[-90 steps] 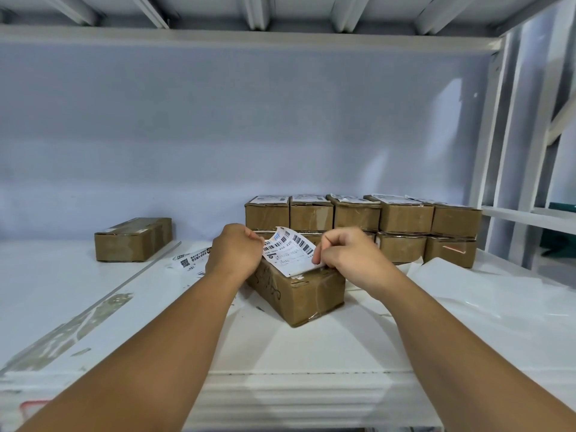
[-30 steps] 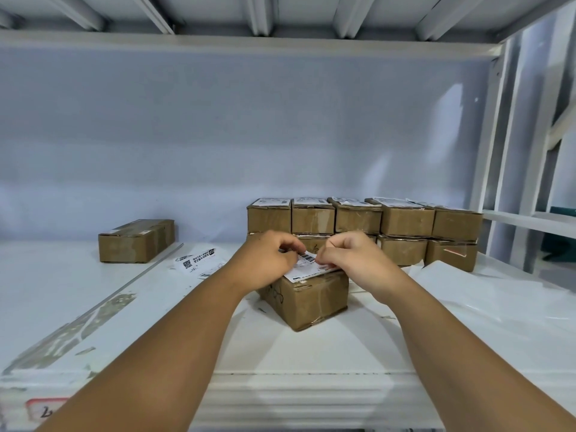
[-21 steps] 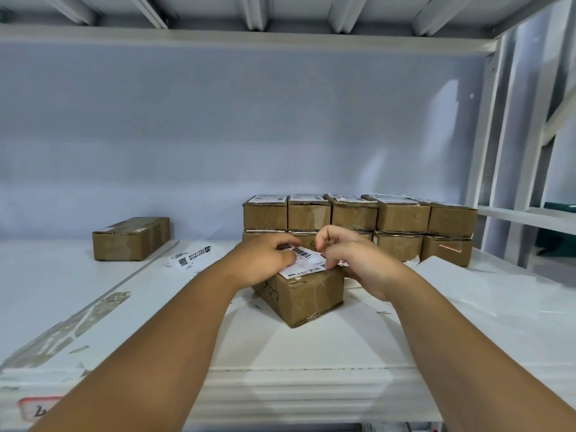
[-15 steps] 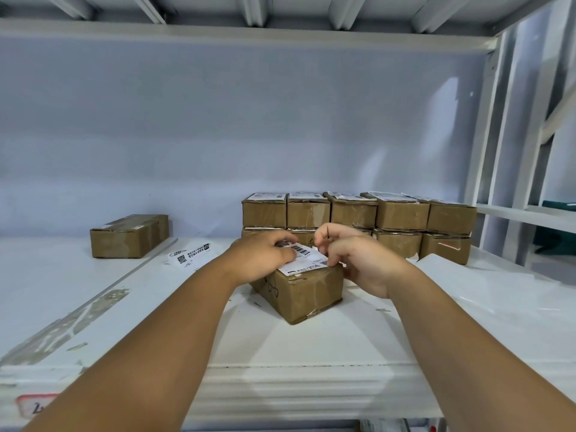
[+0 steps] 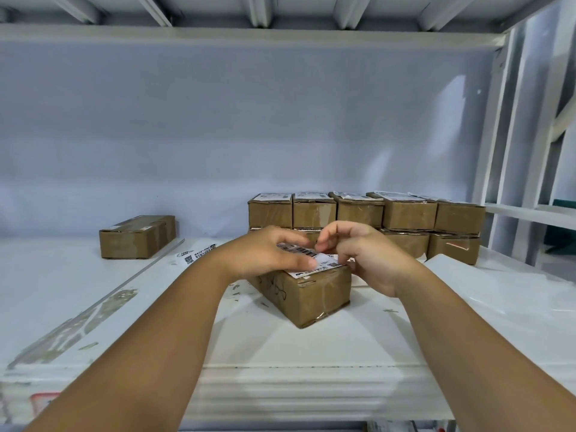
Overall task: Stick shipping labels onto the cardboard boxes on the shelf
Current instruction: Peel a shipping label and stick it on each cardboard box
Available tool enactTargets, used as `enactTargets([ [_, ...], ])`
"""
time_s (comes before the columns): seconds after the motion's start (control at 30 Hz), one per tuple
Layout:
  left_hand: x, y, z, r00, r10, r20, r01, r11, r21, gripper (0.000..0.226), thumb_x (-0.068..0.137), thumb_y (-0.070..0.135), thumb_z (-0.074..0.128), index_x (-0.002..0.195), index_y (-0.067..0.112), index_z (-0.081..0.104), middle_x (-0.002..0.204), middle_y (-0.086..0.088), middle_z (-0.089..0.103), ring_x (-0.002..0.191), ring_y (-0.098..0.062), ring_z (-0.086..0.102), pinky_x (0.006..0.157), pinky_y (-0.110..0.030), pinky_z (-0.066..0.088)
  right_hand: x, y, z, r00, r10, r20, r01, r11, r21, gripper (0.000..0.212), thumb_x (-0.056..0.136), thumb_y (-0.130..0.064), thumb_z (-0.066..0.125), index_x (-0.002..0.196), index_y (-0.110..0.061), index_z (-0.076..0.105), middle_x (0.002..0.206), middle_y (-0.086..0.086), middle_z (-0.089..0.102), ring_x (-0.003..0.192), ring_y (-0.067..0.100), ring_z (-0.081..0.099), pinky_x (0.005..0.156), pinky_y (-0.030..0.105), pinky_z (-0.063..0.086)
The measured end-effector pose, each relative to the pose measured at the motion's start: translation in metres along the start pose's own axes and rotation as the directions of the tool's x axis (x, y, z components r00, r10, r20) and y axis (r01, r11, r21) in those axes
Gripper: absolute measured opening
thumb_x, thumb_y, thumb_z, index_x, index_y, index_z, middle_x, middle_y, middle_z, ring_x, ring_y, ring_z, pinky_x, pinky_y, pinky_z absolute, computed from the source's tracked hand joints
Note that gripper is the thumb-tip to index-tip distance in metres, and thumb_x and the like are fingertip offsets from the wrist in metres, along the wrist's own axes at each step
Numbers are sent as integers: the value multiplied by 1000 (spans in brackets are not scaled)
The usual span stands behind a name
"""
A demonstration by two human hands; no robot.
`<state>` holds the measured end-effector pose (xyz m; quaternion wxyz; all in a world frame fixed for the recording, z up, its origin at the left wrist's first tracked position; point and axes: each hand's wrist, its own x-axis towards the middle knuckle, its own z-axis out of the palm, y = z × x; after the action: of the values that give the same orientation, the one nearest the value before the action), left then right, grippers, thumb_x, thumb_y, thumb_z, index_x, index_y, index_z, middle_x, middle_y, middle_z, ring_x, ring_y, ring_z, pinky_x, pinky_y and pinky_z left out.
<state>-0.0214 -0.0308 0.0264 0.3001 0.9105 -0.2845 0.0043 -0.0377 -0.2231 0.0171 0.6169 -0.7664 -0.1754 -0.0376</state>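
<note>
A brown cardboard box (image 5: 307, 296) lies at an angle on the white shelf (image 5: 311, 347). On its top lies a white shipping label (image 5: 321, 264) with barcodes. My left hand (image 5: 268, 254) rests on the label's left part, thumb and fingers stretched flat over it. My right hand (image 5: 364, 254) hovers over the label's right end with loosely bent fingers whose tips touch it. Much of the label is hidden under both hands.
Behind stand two rows of stacked labelled boxes (image 5: 364, 213). A lone long box (image 5: 137, 236) sits at the left. A loose label sheet (image 5: 194, 255) lies beside my left forearm. White backing paper (image 5: 498, 291) covers the shelf's right side; shelf posts (image 5: 511, 151) rise at the right.
The label, held up between both hands three seconds ago, came down flat onto the box top. My left hand opened and spread over it; my right fingers loosened their pinch.
</note>
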Motion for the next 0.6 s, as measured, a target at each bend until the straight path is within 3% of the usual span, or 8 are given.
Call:
enactTargets([
  [0.07,-6,2,-3,991,30,130,-19,996,-86,56,62,65,67,114,45,62,124,25,58,120,5,49,110,-32,33,1,-1,1,1000,-9,-23,8,999,-39,43,74,18,33,76,-15,61,76,-1,67,75,14,50,54,20,34],
  [0.17,-8,3,-6,976,55,210,-39,996,-80,49,71,54,65,119,44,58,124,23,58,118,5,50,110,-31,34,2,0,2,999,6,-45,-9,998,-66,41,74,16,35,75,-16,62,74,-4,68,76,15,50,59,24,35],
  [0.33,-9,1,-8,967,75,245,-52,994,-100,69,62,62,66,126,44,53,133,18,53,124,-1,47,111,-35,33,1,-1,1,999,24,-39,-28,994,-103,39,74,14,37,76,-16,62,75,-5,67,72,9,51,55,21,34],
  [0.5,-10,1,-8,970,68,232,-38,991,-132,79,58,58,70,131,40,48,132,17,52,123,-2,47,110,-33,35,1,1,4,995,57,-77,-66,990,-128,27,67,-2,50,69,-22,67,84,7,60,78,20,45,61,27,34],
  [0.6,-10,-1,-7,979,37,202,-15,994,-111,76,53,63,70,124,51,47,130,22,49,123,-2,44,108,-28,34,-1,1,5,993,97,-65,-105,986,-132,31,82,2,48,74,-20,69,84,8,64,75,19,52,61,24,42],
])
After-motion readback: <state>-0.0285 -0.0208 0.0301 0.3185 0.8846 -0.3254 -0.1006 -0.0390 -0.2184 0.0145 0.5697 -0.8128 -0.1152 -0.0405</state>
